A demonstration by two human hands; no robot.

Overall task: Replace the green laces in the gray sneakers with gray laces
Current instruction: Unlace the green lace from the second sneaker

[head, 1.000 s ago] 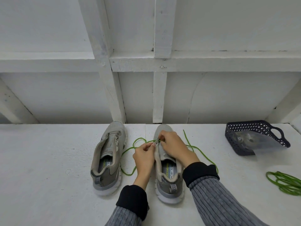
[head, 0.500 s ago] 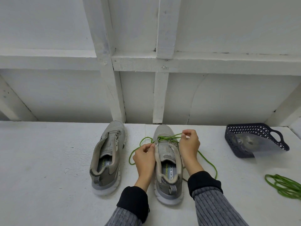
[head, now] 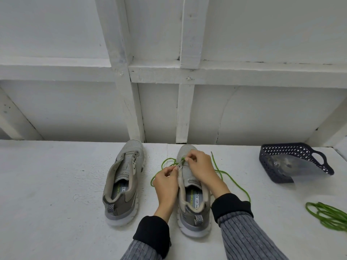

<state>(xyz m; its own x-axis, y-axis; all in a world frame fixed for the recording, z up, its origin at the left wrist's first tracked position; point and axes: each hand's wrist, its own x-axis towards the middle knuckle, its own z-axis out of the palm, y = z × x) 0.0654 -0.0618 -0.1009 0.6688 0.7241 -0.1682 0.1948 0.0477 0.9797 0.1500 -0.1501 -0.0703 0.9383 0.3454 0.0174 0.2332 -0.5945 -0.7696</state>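
Observation:
Two gray sneakers stand toes-away on the white surface. The left sneaker (head: 124, 182) has no lace in it. A green lace (head: 232, 182) still runs through the right sneaker (head: 193, 201) and trails in loops on both sides. My left hand (head: 166, 182) pinches the sneaker's left eyelet edge. My right hand (head: 201, 168) lies across the tongue and pinches the green lace at the eyelets near the toe. Gray laces are not clearly visible.
A dark perforated basket (head: 293, 158) with a clear plastic bag in it lies tipped at the right. A bundle of another green lace (head: 328, 215) lies at the right edge. A white panelled wall rises just behind the shoes.
My right hand, which had pulled the lace out to the right of the shoe, has come back over the tongue to the eyelets. My left hand stayed at the left eyelet edge.

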